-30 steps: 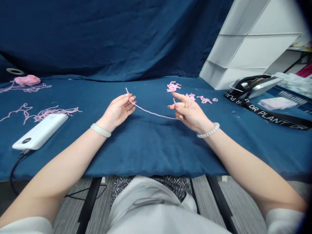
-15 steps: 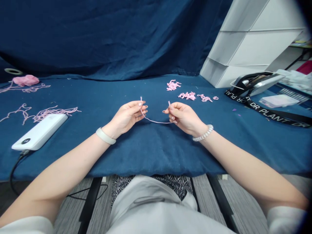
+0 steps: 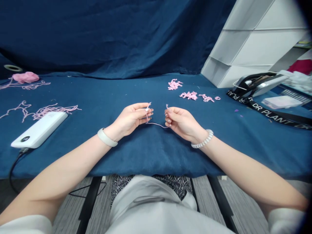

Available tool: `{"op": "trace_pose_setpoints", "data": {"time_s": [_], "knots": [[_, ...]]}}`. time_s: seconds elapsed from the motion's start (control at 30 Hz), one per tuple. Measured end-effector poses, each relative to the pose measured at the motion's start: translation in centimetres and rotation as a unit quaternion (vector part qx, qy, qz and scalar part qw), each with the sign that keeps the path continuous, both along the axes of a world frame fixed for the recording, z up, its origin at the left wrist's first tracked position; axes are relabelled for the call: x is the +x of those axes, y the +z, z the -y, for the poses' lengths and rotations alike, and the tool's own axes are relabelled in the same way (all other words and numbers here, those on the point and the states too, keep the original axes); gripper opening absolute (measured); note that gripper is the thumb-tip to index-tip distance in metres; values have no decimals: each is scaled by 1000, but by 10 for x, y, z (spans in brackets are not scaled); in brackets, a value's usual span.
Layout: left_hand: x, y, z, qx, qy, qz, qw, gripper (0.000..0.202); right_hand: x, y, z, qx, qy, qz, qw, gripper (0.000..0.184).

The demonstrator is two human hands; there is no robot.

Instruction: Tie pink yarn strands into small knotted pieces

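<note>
A thin pink piece of yarn (image 3: pixel 157 124) sags between my two hands over the blue cloth. My left hand (image 3: pixel 133 117) pinches one end between thumb and forefinger, with a short tip sticking up past the fingers. The other end is pinched in my right hand (image 3: pixel 180 119), its tip also pointing up. The hands are a short gap apart. Beyond my right hand lie small pink yarn clumps (image 3: pixel 188 95) and a further clump (image 3: pixel 174 84). Left of my left hand are loose yarn strands (image 3: pixel 57 110).
A white power bank (image 3: pixel 40 130) with a black cable lies at left. Behind it are a pink yarn ball (image 3: pixel 25 77) and a tape roll (image 3: pixel 13 68). At right stand white boxes (image 3: pixel 253 48), a black lettered strap (image 3: pixel 270 116) and a flat clear case (image 3: pixel 281 101).
My hands have come closer together, the left one moving right. The yarn between them spans a shorter gap. Both hands keep their pinch on it.
</note>
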State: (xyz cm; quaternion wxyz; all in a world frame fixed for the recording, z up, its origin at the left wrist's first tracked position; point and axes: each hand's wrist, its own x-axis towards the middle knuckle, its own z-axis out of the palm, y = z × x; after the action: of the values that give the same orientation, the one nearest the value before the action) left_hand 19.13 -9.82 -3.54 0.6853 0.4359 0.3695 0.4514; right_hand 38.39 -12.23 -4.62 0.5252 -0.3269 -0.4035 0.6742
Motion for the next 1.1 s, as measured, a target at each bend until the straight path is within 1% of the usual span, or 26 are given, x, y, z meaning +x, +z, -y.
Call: {"op": "trace_pose_setpoints", "data": {"time_s": [0.13, 0.23, 0.43, 0.67, 0.83, 0.97, 1.1], "knots": [[0, 1, 3, -3, -29, -41, 999, 28, 0, -2, 0, -10, 7, -3, 1000, 24], [2, 2, 5, -14, -40, -54, 998, 23, -2, -3, 1, -16, 13, -1, 1000, 26], [7, -1, 8, -19, -43, -57, 997, 24, -8, -5, 2, -26, 18, 6, 999, 33], [14, -9, 14, 48, -41, -54, 997, 29, -20, -9, 6, -7, 23, 11, 1000, 31], [19, -11, 16, 81, -21, -39, 996, 30, -22, -8, 10, -7, 20, -4, 1000, 27], [18, -13, 16, 97, -17, -30, 995, 30, -20, -6, 10, -13, 24, -13, 1000, 25], [18, -13, 15, 99, -29, -24, 994, 31, -19, -4, 10, -24, 21, -19, 999, 24]]}}
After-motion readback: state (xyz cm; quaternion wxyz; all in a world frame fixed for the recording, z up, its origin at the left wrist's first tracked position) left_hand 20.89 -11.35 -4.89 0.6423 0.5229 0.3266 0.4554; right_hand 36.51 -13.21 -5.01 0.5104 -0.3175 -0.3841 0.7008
